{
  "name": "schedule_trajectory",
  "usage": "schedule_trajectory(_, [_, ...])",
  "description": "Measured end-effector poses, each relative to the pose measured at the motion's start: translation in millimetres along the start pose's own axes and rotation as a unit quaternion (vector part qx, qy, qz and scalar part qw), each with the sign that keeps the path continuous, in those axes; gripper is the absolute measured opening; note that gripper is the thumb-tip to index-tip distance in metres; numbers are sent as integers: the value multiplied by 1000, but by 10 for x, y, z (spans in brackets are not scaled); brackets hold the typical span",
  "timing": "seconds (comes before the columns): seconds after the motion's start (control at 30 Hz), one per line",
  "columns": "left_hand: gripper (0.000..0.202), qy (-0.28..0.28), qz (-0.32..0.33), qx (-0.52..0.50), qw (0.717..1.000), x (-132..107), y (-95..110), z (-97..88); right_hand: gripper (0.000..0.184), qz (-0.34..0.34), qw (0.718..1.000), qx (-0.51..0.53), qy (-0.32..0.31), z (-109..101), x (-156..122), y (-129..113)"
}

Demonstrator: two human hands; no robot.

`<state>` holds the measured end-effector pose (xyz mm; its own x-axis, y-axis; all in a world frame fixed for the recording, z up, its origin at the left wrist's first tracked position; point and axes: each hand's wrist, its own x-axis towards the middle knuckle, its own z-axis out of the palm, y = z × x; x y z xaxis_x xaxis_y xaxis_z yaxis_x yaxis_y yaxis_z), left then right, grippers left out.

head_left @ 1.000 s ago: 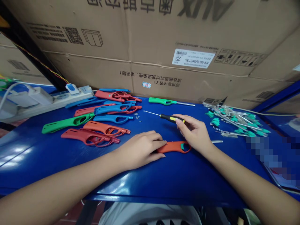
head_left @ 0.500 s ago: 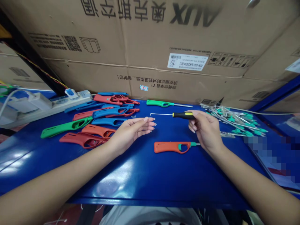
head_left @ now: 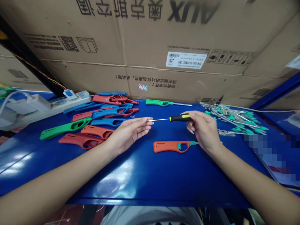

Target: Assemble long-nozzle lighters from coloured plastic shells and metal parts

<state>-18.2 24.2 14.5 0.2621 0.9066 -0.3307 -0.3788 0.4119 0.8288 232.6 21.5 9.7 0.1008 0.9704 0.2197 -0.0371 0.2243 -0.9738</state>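
My right hand (head_left: pixel 204 129) is closed around the black and yellow handle of a screwdriver (head_left: pixel 180 117), held level above the table with its thin shaft pointing left. At the shaft's end, the thumb and fingertips of my left hand (head_left: pixel 133 129) pinch around the tip, hiding it; anything small held there cannot be made out. Below the screwdriver lies an orange lighter (head_left: pixel 165 146) with a green trigger and a metal tube, partly behind my right hand. Farther back rests a green lighter (head_left: pixel 156 102) with a long metal tube.
Several red, blue, orange and green lighter casings (head_left: pixel 67 126) are piled at the left. Metal tubes with green parts (head_left: pixel 241 117) form a heap at the right. A white power strip (head_left: pixel 58 104) with plugs borders the left side, and a large cardboard box (head_left: pixel 145 40) stands behind the blue table (head_left: pixel 150 181).
The screwdriver's tip has moved slightly left and down, in between my left fingertips, which have closed on it. The lighters stay where they were; the view has shifted slightly.
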Motion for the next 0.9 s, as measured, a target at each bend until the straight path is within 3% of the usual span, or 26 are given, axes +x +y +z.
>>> schedule_trajectory(0.4, [7, -15, 27, 36, 999, -4, -62, -27, 16, 1, 999, 29, 26, -9, 28, -42])
schedule_trajectory(0.9, [14, -24, 40, 60, 997, 8, -98, -53, 14, -20, 999, -21, 23, -15, 33, -48])
